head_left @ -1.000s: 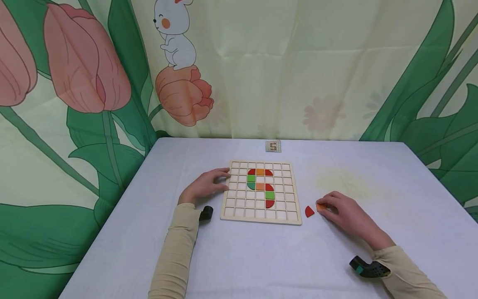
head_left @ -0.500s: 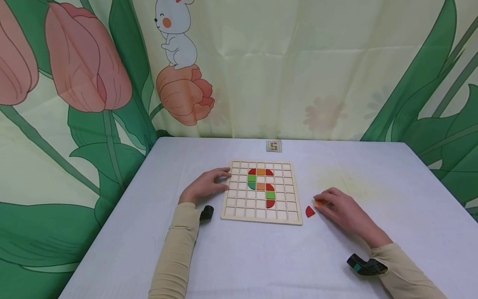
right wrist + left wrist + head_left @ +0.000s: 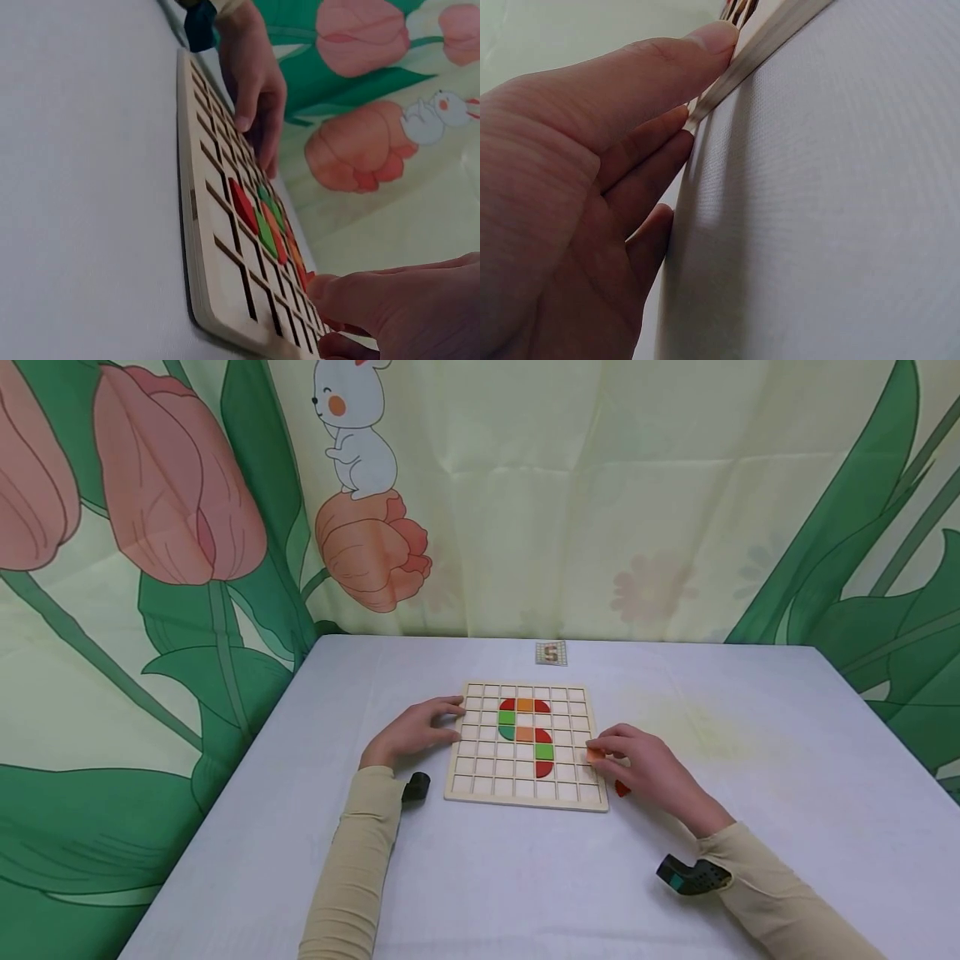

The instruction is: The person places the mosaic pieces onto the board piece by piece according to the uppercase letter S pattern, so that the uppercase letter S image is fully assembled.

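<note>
A wooden grid board (image 3: 480, 766) lies on the table, with red, orange and green pieces set in its cells in an S-like curve. My left hand (image 3: 410, 732) rests at the board's left side; the left wrist view shows the thumb (image 3: 667, 67) touching the rim with the fingers loosely extended. Over the board's right edge, my right hand (image 3: 652, 772) pinches an orange square tile (image 3: 596, 756) between thumb and fingers. Beside that hand, a red quarter-round tile (image 3: 622, 789) lies on the cloth, partly covered by it.
A small pattern card (image 3: 551, 652) showing a similar curve lies behind the board, near the table's back edge. White cloth covers the table (image 3: 495, 877). A printed curtain (image 3: 540, 527) hangs behind it.
My right hand has lifted the orange tile from the right and carried it left to the board's right edge. The left hand stays at the board's side.
</note>
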A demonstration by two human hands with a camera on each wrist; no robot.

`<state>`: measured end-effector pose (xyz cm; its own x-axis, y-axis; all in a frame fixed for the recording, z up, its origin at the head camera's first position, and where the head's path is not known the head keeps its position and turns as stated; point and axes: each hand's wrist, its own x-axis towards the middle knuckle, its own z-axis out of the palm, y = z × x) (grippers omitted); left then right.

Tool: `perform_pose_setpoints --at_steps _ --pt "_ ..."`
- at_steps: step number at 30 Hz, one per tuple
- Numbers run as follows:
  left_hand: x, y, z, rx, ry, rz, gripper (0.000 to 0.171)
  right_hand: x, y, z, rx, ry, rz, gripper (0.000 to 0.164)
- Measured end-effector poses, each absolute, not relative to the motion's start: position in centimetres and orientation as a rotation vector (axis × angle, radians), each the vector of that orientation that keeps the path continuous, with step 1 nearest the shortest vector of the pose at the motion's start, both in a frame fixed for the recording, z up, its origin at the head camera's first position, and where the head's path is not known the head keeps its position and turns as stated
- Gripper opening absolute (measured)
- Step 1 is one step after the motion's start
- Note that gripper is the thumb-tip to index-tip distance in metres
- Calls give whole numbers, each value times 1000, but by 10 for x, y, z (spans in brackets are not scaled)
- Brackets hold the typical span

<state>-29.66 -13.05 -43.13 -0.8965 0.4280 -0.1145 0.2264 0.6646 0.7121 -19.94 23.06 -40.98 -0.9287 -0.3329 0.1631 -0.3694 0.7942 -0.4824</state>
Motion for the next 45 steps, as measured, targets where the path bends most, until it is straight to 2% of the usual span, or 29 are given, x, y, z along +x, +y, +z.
perform_pose_setpoints --at_steps 10,19,29,37,45 --pt "-296 -130 -431 534 2622 1051 48 -209 186 -414 789 -2872 878 24" --pt "-296 -131 -429 587 2631 1026 46 -211 161 -424 947 -2771 709 15" --pt "-296 -132 -430 581 2623 1040 47 -212 149 -425 917 -2777 664 21" --pt "-296 -131 -431 554 2625 1037 47 -212 152 -424 904 -2788 676 11" --pt "-297 -131 -431 557 2627 1029 48 -211 151 -425 905 -2792 703 12"
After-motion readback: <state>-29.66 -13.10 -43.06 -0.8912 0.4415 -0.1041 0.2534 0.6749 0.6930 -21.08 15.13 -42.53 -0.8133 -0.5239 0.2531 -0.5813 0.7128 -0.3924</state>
